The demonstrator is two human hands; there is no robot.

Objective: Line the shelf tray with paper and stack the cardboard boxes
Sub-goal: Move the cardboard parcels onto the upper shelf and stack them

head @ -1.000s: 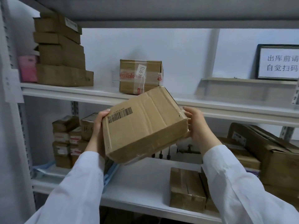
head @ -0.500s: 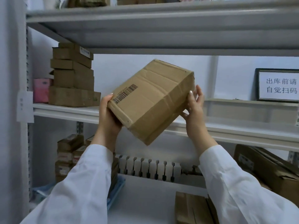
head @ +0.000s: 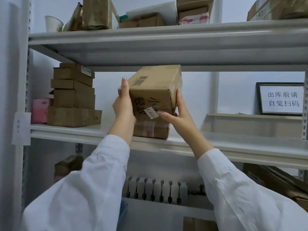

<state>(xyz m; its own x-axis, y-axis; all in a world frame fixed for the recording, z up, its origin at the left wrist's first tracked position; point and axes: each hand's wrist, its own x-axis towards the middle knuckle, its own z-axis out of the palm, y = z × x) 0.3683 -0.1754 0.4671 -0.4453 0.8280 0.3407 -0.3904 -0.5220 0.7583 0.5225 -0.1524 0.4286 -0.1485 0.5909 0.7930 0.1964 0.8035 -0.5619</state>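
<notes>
Two hands (head: 124, 104) (head: 177, 118), one sign (head: 281, 99), one cup (head: 53, 23)

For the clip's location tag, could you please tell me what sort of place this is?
Most likely a stockroom or parcel store: metal shelving stacked with cardboard boxes, a coded sticker reading K-4545 on the held box, and a framed sign asking for a scan before dispatch.

A: What colours are on your cardboard box (head: 155, 90)?
B: Plain brown, with a black barcode (head: 139, 80), black handwriting and a white label (head: 152, 112).
A: And around you?
B: Far left, a pink box (head: 41, 110) beside the brown stack (head: 73, 95). Your shelf (head: 233, 142) is white, like your sleeves (head: 83, 189); the sign (head: 281, 99) is black-framed.
</notes>
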